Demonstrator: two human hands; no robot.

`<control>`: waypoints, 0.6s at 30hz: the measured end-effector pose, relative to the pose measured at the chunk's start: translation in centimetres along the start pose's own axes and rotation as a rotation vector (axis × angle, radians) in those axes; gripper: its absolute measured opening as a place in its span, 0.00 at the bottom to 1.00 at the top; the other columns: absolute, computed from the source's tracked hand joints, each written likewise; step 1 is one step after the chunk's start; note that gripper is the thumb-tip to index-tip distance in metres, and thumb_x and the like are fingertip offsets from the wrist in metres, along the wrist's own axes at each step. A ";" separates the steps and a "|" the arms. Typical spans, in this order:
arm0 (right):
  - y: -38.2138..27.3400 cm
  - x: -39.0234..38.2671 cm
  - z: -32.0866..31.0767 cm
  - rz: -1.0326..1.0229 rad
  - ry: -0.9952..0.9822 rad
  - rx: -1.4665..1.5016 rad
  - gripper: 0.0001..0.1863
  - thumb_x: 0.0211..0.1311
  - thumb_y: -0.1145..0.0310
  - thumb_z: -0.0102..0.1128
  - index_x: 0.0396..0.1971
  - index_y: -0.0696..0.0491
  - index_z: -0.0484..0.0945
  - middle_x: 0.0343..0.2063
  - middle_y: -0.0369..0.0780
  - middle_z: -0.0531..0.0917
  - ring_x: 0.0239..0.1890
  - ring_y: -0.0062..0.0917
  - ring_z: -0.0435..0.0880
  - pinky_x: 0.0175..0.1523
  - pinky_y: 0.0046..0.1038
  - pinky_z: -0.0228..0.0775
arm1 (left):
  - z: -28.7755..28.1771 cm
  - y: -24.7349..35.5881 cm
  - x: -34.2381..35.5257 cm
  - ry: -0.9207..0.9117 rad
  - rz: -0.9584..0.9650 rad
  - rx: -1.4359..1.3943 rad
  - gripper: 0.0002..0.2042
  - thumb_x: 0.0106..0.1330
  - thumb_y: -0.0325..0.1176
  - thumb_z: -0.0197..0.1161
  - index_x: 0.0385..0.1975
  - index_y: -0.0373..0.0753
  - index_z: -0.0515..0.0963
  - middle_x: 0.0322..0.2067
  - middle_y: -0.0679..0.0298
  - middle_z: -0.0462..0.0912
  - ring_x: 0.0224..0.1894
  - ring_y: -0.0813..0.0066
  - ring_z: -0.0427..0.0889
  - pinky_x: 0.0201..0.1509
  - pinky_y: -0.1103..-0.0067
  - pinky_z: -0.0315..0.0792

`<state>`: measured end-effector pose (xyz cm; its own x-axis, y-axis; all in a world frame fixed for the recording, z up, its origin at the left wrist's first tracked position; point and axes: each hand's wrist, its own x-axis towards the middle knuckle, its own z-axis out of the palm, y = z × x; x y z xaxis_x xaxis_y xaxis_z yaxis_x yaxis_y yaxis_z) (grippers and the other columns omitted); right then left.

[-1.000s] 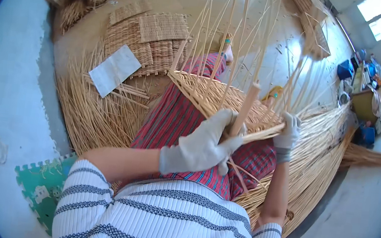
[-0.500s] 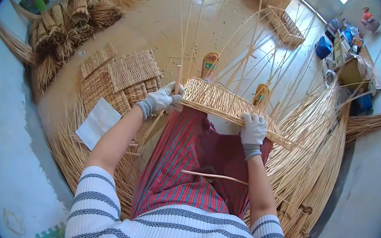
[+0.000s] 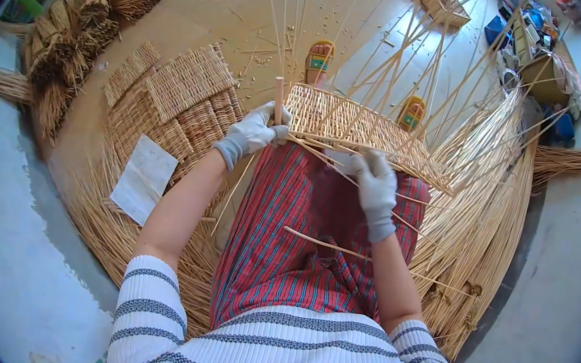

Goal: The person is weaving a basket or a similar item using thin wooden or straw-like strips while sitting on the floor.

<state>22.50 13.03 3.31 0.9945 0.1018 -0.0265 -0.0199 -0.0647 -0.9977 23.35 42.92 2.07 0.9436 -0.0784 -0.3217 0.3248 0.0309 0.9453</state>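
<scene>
A woven wicker panel (image 3: 356,123) rests across my lap, long loose strands fanning from its far side. My gloved left hand (image 3: 256,134) is closed round its left end, where a short thick stick (image 3: 279,99) stands upright by the thumb. My gloved right hand (image 3: 376,191) is just below the panel's near edge with fingers bent. A thin wicker strand (image 3: 336,167) runs from near my left hand into the right hand's grip, its fingertips partly hidden. Another loose rod (image 3: 323,241) lies over the red striped cloth (image 3: 260,250) on my lap.
Finished woven panels (image 3: 192,93) lie stacked at the left beside a white sheet (image 3: 144,178). Bundled straw (image 3: 78,47) lines the left wall. Long loose strands (image 3: 473,233) spread on the right. Sandalled feet (image 3: 318,61), a wicker frame (image 3: 439,2) and a cluttered box (image 3: 546,79) are beyond.
My right hand has left the top of the panel's edge and dropped toward me, among strands now showing along that edge. The panel has tilted, showing more of its face. My left hand keeps its hold.
</scene>
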 end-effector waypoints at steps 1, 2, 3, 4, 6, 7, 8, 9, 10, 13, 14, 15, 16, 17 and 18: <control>-0.1 1.3 -0.5 0.083 0.121 0.198 0.17 0.72 0.66 0.66 0.55 0.59 0.79 0.42 0.35 0.85 0.38 0.20 0.83 0.46 0.25 0.79 | -0.1 0.1 0.0 -0.018 0.005 -0.013 0.10 0.67 0.22 0.66 0.43 0.40 0.73 0.31 0.66 0.79 0.30 0.76 0.79 0.36 0.75 0.78; -0.5 2.5 -0.1 0.119 0.222 0.388 0.16 0.71 0.70 0.67 0.55 0.54 0.77 0.40 0.36 0.85 0.37 0.19 0.83 0.42 0.23 0.79 | -0.2 0.2 -0.1 -0.033 0.009 -0.025 0.10 0.67 0.22 0.66 0.42 0.40 0.73 0.30 0.66 0.79 0.29 0.76 0.79 0.35 0.75 0.78; -0.8 2.8 0.9 0.077 0.232 0.355 0.15 0.70 0.71 0.67 0.53 0.51 0.75 0.40 0.36 0.84 0.37 0.19 0.83 0.41 0.23 0.78 | 0.2 0.0 0.1 0.017 0.006 0.008 0.09 0.65 0.23 0.67 0.39 0.41 0.73 0.27 0.67 0.77 0.28 0.77 0.77 0.33 0.76 0.76; -1.1 3.2 1.9 0.035 0.241 0.322 0.15 0.69 0.73 0.68 0.51 0.49 0.74 0.39 0.36 0.84 0.37 0.20 0.83 0.39 0.22 0.78 | 0.5 -0.8 0.1 0.041 0.003 -0.015 0.08 0.64 0.23 0.67 0.37 0.41 0.74 0.27 0.68 0.77 0.27 0.77 0.77 0.32 0.76 0.76; -2.4 6.1 3.0 -0.090 0.085 0.199 0.17 0.67 0.75 0.69 0.50 0.46 0.72 0.36 0.35 0.83 0.37 0.21 0.84 0.37 0.24 0.78 | 1.3 -1.9 0.2 0.130 0.011 0.025 0.09 0.68 0.23 0.65 0.36 0.43 0.71 0.25 0.68 0.75 0.25 0.77 0.76 0.29 0.77 0.74; -3.7 7.5 3.8 -0.135 0.024 0.137 0.20 0.67 0.75 0.69 0.54 0.46 0.73 0.35 0.34 0.83 0.38 0.21 0.84 0.38 0.25 0.78 | 1.8 -2.0 0.9 0.124 0.006 0.025 0.09 0.67 0.22 0.65 0.35 0.43 0.71 0.24 0.68 0.74 0.24 0.77 0.74 0.28 0.77 0.73; -6.3 8.5 5.2 -0.193 -0.025 -0.126 0.23 0.64 0.75 0.68 0.58 0.46 0.73 0.35 0.37 0.83 0.37 0.25 0.83 0.41 0.27 0.78 | 1.7 -2.5 1.0 0.126 -0.010 0.027 0.09 0.66 0.22 0.65 0.34 0.43 0.70 0.24 0.69 0.73 0.24 0.78 0.73 0.27 0.77 0.72; -8.9 9.4 6.2 -0.251 -0.062 -0.397 0.27 0.62 0.75 0.67 0.61 0.45 0.74 0.35 0.40 0.83 0.37 0.29 0.83 0.44 0.30 0.77 | 2.0 -2.4 1.1 0.107 0.008 -0.019 0.10 0.65 0.21 0.64 0.32 0.42 0.69 0.23 0.69 0.72 0.23 0.78 0.71 0.26 0.77 0.70; -10.3 10.7 7.2 -0.463 -0.068 -0.638 0.31 0.58 0.75 0.68 0.63 0.44 0.75 0.39 0.43 0.83 0.43 0.34 0.82 0.49 0.33 0.76 | 2.7 -2.0 1.3 0.124 -0.006 0.019 0.10 0.65 0.21 0.64 0.32 0.42 0.69 0.23 0.69 0.71 0.22 0.78 0.71 0.26 0.77 0.69; -11.3 11.7 11.8 -0.628 -0.133 -0.783 0.35 0.52 0.75 0.69 0.64 0.41 0.78 0.49 0.49 0.81 0.55 0.43 0.78 0.60 0.38 0.72 | 2.7 -3.1 2.4 0.074 0.011 -0.055 0.09 0.64 0.23 0.66 0.33 0.42 0.71 0.23 0.69 0.73 0.23 0.79 0.72 0.28 0.77 0.70; -10.4 11.4 12.8 -0.634 -0.102 -0.774 0.36 0.52 0.74 0.69 0.65 0.40 0.77 0.47 0.49 0.81 0.55 0.42 0.79 0.60 0.37 0.72 | 2.2 -4.1 2.6 0.047 0.010 -0.114 0.08 0.63 0.24 0.67 0.33 0.42 0.73 0.23 0.69 0.75 0.24 0.79 0.73 0.30 0.76 0.72; -10.4 10.5 13.0 -0.610 -0.058 -0.808 0.36 0.52 0.73 0.69 0.65 0.39 0.77 0.44 0.49 0.81 0.53 0.42 0.79 0.60 0.38 0.72 | 2.1 -4.3 2.6 0.083 0.004 -0.084 0.07 0.63 0.24 0.67 0.33 0.42 0.74 0.24 0.70 0.74 0.25 0.79 0.72 0.30 0.76 0.72; -10.5 9.5 12.3 -0.588 -0.056 -0.825 0.36 0.52 0.72 0.71 0.65 0.38 0.78 0.44 0.49 0.81 0.52 0.42 0.80 0.60 0.39 0.71 | 1.7 -4.5 2.6 0.096 0.005 -0.094 0.07 0.63 0.24 0.67 0.33 0.42 0.74 0.24 0.70 0.74 0.25 0.79 0.72 0.30 0.76 0.72; -11.2 8.7 10.7 -0.563 -0.051 -0.850 0.36 0.52 0.70 0.72 0.65 0.38 0.78 0.44 0.49 0.81 0.51 0.42 0.80 0.60 0.40 0.71 | 2.0 -4.4 2.7 0.114 0.035 -0.054 0.08 0.64 0.24 0.67 0.33 0.43 0.72 0.24 0.71 0.73 0.25 0.80 0.71 0.30 0.78 0.70; -10.9 8.4 8.9 -0.594 0.052 -0.929 0.38 0.51 0.65 0.76 0.67 0.39 0.77 0.46 0.50 0.81 0.52 0.41 0.78 0.60 0.41 0.71 | 2.7 -4.4 2.3 0.125 0.057 -0.015 0.10 0.66 0.24 0.67 0.34 0.43 0.71 0.25 0.71 0.72 0.25 0.80 0.69 0.30 0.79 0.69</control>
<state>30.16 23.45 13.40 0.8237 0.3236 0.4657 0.5263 -0.7421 -0.4152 23.92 39.96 -2.66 0.9608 0.0491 -0.2727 0.2705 0.0472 0.9616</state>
